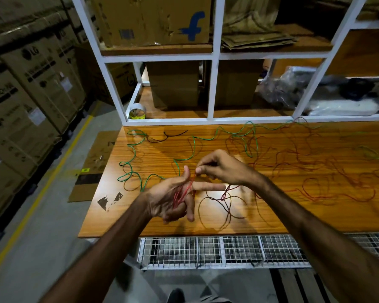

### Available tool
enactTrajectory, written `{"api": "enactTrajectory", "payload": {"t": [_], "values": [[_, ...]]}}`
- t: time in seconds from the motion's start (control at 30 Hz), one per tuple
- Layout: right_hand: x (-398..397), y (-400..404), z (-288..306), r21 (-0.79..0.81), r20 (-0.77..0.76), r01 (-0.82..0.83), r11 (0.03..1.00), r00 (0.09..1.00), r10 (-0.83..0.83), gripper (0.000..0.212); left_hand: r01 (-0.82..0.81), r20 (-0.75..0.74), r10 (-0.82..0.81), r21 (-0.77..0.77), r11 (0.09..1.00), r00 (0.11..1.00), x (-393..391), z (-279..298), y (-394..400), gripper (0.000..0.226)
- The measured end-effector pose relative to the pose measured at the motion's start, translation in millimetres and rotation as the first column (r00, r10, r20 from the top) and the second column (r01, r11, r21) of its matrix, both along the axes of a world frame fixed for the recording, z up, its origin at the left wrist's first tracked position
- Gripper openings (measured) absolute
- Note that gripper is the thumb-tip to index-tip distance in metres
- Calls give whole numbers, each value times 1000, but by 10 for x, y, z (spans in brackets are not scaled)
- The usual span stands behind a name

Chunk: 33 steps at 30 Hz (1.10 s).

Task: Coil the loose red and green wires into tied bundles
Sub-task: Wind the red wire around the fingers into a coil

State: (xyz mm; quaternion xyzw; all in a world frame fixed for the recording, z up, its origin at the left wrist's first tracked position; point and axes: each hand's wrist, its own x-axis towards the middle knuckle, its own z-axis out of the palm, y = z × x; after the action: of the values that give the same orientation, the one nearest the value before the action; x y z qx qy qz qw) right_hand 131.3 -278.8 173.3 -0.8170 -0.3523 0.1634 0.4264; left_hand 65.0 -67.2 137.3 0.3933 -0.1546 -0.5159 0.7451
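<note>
- The left hand [171,197] is held palm up over the front of the wooden tabletop [271,219], with several turns of red wire [181,194] wound round its fingers; the index finger points straight out to the right while the other fingers curl down beside the loops.
- The left thumb stands upright, just beside the wound loops.
- The right hand [221,169] hovers just above and to the right of the left — its grip is pressed together, thumb and fingertips pinching the red wire right where it meets the coil.
- From the hands, the loose remainder of the red wire trails down onto the tabletop and sprawls in wide, tangled loops across the right half of the surface.
- The green wire [140,147] lies untouched on the tabletop, snaking from the left edge in wavy bends across the back and towards the far right side — well apart from both hands.
- A short black wire [173,135] rests near the back left of the tabletop, close to the green one.
- Behind the tabletop stands a white shelf frame [212,88] holding cardboard boxes [173,84], and a roll of tape [137,112] sits on its lower left corner.
- Stacked cartons [31,84] fill the left side of the room, beside a yellow line on the floor.
- A wire mesh rack [206,251] shows below the tabletop's front edge.
</note>
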Motion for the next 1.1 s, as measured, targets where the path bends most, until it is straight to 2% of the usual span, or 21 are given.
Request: {"api": "enactTrajectory", "payload": {"t": [0.1, 0.2, 0.27, 0.33, 0.4, 0.5, 0.53, 0.6, 0.67, 0.77, 0.83, 0.9, 1.0, 1.03, 1.1], "values": [[-29, 42, -84, 76, -21, 33, 997, 999, -31, 16, 30, -100, -63, -304, 952, 993, -52, -48, -50, 84], [-68, 76, -200, 111, -23, 78, 991, 997, -76, 24, 40, -87, -90, -465, 884, 992, -103, -48, -97, 69], [-104, 97, -291, 121, 32, 95, 988, 994, -100, 24, -23, -110, -44, -543, 839, 993, -124, 35, -115, 61], [-157, 108, -364, 98, 80, 127, 987, 988, -135, 24, -179, -180, 86, -601, 779, 980, -114, 169, -133, 59], [-201, 124, -435, 43, 110, 154, 987, 981, -158, 32, -385, -269, 276, -589, 711, 923, -39, 232, -141, 58], [-239, 186, -463, -61, 162, 159, 985, 976, -147, 33, -683, -324, 604, -407, 607, 729, 130, 196, -176, 59], [-244, 212, -448, -100, 163, 159, 982, 976, -142, 32, -756, -278, 706, -324, 569, 651, 180, 183, -209, 63], [-226, 253, -418, -170, 165, 151, 974, 979, -123, 28, -863, -85, 865, -164, 478, 495, 254, 170, -300, 71], [-190, 255, -400, -237, 183, 140, 961, 978, -97, 27, -919, 149, 917, -81, 385, 371, 306, 114, -398, 70], [-142, 190, -367, -276, 158, 119, 954, 984, -77, 32, -955, 464, 853, -45, 292, 239, 356, 37, -467, 69], [-145, 169, -336, -289, 156, 107, 951, 986, -63, 32, -977, 607, 780, -25, 214, 155, 383, 33, -446, 69], [-149, 171, -303, -311, 167, 83, 947, 985, -32, 27, -981, 743, 658, -13, 194, 120, 376, 32, -430, 67], [-116, 174, -231, -354, 191, 60, 933, 982, 9, 26, -940, 922, 332, 83, 330, 198, 346, -40, -388, 67], [-100, 159, -195, -366, 195, 52, 929, 981, 22, 25, -907, 947, 220, 133, 401, 236, 343, -57, -364, 68], [-66, 108, -122, -394, 188, 11, 919, 980, 69, 24, -810, 927, 69, 285, 513, 370, 328, -33, -317, 67]]}}
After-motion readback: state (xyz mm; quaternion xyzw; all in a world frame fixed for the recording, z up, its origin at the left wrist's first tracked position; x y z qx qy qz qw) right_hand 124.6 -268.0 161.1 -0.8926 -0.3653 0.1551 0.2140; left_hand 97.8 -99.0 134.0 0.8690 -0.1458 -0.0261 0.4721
